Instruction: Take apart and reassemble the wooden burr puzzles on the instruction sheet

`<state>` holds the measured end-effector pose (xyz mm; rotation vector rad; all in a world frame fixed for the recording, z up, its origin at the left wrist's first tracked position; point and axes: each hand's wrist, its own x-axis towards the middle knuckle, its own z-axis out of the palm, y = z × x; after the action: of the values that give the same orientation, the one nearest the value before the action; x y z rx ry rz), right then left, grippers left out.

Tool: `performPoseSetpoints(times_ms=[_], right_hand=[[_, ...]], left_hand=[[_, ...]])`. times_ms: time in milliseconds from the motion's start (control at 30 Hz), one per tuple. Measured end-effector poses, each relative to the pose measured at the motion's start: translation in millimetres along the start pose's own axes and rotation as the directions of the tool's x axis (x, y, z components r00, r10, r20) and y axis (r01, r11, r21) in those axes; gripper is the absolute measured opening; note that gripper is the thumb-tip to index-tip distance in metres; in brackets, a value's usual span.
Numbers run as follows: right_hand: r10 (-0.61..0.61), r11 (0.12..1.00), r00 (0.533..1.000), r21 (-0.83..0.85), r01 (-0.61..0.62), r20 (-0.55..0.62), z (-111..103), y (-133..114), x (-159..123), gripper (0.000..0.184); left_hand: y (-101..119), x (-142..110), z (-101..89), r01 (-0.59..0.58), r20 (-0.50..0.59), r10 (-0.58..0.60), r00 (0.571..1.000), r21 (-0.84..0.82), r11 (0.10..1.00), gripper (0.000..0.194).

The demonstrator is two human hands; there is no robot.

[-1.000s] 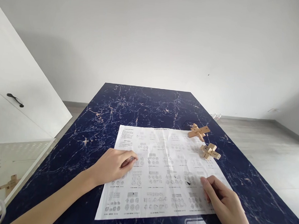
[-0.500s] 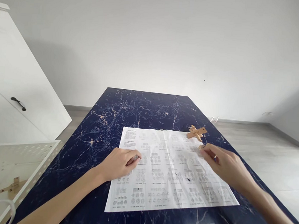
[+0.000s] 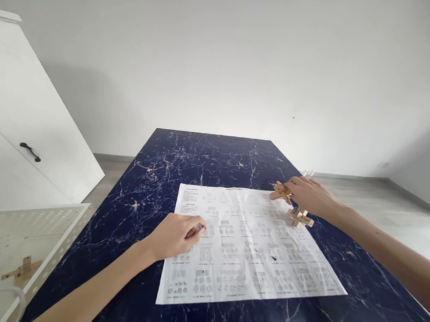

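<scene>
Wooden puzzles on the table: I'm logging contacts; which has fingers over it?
The puzzle farther from the camera: fingers of the right hand partly hide it; the nearer puzzle has none.

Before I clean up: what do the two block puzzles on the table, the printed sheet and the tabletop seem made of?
Far puzzle and near puzzle: probably wood, matte, judging by the tan color. Printed sheet: thin matte paper, given its creases. Tabletop: glossy, reflective, veined like marble; real stone or printed laminate, I can't tell.
</scene>
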<state>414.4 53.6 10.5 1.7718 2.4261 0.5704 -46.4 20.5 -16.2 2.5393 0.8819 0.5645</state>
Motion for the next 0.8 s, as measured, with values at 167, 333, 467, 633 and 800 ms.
performPoseSetpoints(times_ms=[167, 333, 467, 633, 800], right_hand=[[-0.033, 0.999, 0.993, -0.018, 0.035, 0.111, -1, 1, 13, 0.021], [-0.009, 1.0, 0.991, -0.024, 0.012, 0.135, -8, -3, 18, 0.014], [0.021, 0.999, 0.996, -0.038, -0.017, 0.092, -22, -18, 19, 0.025], [-0.05, 0.997, 0.995, 0.047, 0.054, -0.089, -58, -69, 17, 0.028], [-0.168, 0.933, 0.92, 0.245, 0.265, -0.355, -87, -140, 11, 0.028]], left_hand=[[1, 0, -0.9, -0.001, 0.009, 0.001, 1.0, 0.02, 1.0, 0.022], [3, 0, -2.0, -0.005, 0.011, 0.005, 1.0, 0.002, 1.0, 0.024], [2, -1, -0.7, 0.002, 0.01, -0.002, 1.0, 0.01, 1.0, 0.023], [-1, -2, 1.5, -0.003, -0.079, 0.005, 0.997, 0.035, 0.999, 0.021], [1, -1, 1.3, 0.057, -0.27, -0.057, 0.961, -0.007, 0.998, 0.039]])
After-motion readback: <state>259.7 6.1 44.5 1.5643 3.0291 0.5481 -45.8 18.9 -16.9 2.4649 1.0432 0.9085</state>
